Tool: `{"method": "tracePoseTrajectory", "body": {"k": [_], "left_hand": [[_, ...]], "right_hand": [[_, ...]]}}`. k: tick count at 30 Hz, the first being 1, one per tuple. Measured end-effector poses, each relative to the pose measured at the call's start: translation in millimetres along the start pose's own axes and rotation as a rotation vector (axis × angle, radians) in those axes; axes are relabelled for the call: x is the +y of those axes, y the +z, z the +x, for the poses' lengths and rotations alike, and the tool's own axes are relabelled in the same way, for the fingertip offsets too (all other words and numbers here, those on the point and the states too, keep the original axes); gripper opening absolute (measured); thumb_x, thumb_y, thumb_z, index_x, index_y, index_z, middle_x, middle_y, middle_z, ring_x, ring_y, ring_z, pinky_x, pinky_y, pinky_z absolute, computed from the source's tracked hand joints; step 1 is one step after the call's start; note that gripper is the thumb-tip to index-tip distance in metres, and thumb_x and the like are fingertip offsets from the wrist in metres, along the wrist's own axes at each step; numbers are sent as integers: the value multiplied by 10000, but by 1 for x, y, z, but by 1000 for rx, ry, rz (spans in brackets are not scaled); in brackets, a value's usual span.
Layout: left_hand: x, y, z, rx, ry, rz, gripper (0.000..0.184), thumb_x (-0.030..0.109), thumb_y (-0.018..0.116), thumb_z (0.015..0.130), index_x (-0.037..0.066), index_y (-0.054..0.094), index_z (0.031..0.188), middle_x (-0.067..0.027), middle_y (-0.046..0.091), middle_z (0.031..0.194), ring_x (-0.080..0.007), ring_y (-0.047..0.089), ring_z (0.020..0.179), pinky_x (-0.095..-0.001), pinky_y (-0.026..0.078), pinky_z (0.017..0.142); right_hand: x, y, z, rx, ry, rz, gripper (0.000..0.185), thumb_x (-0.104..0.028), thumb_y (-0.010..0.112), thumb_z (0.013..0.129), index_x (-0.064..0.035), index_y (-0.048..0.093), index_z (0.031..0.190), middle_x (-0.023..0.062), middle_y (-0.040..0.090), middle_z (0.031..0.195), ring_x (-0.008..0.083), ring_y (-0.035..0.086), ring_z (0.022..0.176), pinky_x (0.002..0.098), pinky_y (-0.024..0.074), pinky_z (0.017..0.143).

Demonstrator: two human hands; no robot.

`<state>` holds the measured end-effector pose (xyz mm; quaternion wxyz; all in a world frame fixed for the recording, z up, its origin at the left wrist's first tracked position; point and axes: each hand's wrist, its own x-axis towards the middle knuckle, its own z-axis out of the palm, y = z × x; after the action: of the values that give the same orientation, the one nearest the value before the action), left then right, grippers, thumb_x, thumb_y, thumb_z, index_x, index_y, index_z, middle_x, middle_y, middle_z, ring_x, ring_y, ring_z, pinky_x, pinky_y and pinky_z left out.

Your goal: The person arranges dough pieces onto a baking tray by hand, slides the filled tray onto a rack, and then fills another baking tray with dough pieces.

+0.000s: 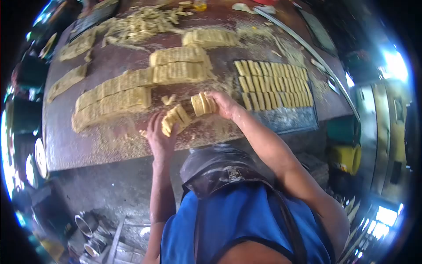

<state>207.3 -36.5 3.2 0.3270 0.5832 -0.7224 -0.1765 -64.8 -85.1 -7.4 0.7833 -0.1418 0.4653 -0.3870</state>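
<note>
My left hand [160,134] is closed round a short stack of pale yellow dough sticks [176,118] above the near part of the table. A second small stack of dough sticks [203,104] is gripped at its right end by my right hand [223,105]. The two stacks are apart, with a narrow gap between them. Just beyond my left hand lie a few loose dough bits [168,100]. Long rows of cut dough sticks [114,101] and a further block of rows [180,66] stand behind my hands.
On the right is a dark baking tray [285,119] with three rows of dough sticks. A heap of loose dough strips [143,24] lies at the back of the crumb-strewn table [184,143]. A long metal strip [303,42] runs along the right side. A yellow bucket [347,158] stands below.
</note>
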Motion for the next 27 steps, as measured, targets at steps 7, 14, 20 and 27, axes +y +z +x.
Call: {"method": "tracePoseTrajectory", "body": {"k": [7, 14, 20, 27], "left_hand": [[41, 10, 20, -4, 45, -89, 365, 237, 728, 874, 66, 661, 1189, -116, 633, 1252, -299, 545, 1215, -441, 386, 1053], [122, 84, 6, -295, 328, -263, 280, 168, 751, 846, 63, 714, 1103, -143, 710, 1119, -264, 692, 1000, -394, 577, 867], [188, 139, -33, -464, 262, -204, 390, 211, 757, 793, 39, 675, 1134, -129, 623, 1182, -326, 602, 1104, -425, 487, 959], [205, 149, -44, -467, 253, 74, 384, 211, 762, 805, 39, 681, 1138, -108, 609, 1208, -316, 553, 1174, -418, 456, 1009]], "right_hand": [[-22, -73, -116, 283, -194, -395, 526, -129, 750, 829, -71, 509, 1293, 102, 643, 1073, 208, 667, 951, 340, 582, 794], [9, -128, -144, 563, -301, -1082, 506, -145, 777, 791, -11, 548, 1222, 173, 682, 1009, 261, 674, 943, 368, 524, 835], [7, -151, -159, 554, -464, -1321, 567, -232, 751, 802, 1, 480, 1241, 301, 660, 997, 451, 651, 974, 496, 516, 849], [-11, -153, -164, 325, -239, -953, 565, -228, 706, 817, 28, 474, 1264, 275, 676, 928, 407, 681, 896, 460, 543, 827]]}}
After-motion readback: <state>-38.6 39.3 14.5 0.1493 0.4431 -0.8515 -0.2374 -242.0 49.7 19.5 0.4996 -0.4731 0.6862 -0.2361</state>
